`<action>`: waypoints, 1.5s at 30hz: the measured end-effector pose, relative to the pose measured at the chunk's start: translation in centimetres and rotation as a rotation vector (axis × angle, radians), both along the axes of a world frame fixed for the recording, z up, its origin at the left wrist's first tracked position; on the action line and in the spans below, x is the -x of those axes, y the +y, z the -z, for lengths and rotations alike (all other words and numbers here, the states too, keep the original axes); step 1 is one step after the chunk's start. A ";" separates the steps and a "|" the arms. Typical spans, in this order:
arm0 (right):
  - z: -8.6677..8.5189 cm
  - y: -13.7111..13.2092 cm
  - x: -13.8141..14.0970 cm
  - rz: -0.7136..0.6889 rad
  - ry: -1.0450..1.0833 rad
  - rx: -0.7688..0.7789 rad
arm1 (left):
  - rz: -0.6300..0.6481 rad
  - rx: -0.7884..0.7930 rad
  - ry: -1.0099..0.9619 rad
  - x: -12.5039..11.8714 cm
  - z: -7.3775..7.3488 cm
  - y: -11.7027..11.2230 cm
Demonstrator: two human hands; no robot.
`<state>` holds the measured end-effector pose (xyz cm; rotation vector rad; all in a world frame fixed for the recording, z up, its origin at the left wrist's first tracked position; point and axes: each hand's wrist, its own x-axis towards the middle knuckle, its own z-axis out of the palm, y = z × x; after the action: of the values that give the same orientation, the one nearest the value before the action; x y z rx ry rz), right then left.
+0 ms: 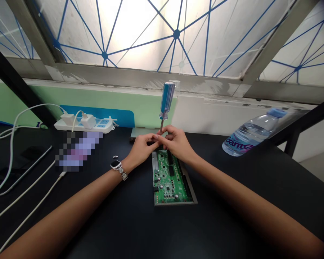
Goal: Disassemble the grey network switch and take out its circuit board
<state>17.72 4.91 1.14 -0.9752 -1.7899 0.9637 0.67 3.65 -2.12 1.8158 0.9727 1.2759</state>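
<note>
A green circuit board [167,180] in a thin metal frame lies flat on the black table, its long side running away from me. Over its far end stands a screwdriver [166,99] with a clear blue handle, nearly upright, handle up. My right hand [178,144] is closed, fingers pinched around the lower part of the shaft. My left hand [144,147] is closed too, thumb and fingertips pressed together at the shaft and meeting the right thumb. What the left fingertips pinch is hidden, as is the screwdriver's tip.
Behind the hands lies a flat metal piece [142,132]. A white power strip [104,126] with plugged chargers and white cables is at the left, near a pixelated object [79,151]. A small shiny item [115,157] lies near my watch. A water bottle [250,135] leans at the right.
</note>
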 end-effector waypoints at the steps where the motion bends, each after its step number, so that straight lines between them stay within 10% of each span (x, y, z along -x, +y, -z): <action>1: -0.2 0.0 -0.1 0.006 0.010 0.023 | -0.003 -0.001 0.000 0.1 -0.1 -0.1; 45: -1.2 -1.5 0.7 -0.121 0.081 0.028 | -0.075 -0.045 0.066 -0.3 -0.1 0.2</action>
<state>17.06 3.39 2.39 -0.8405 -1.7879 1.0911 0.94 3.88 -1.98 1.8818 1.0642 1.2998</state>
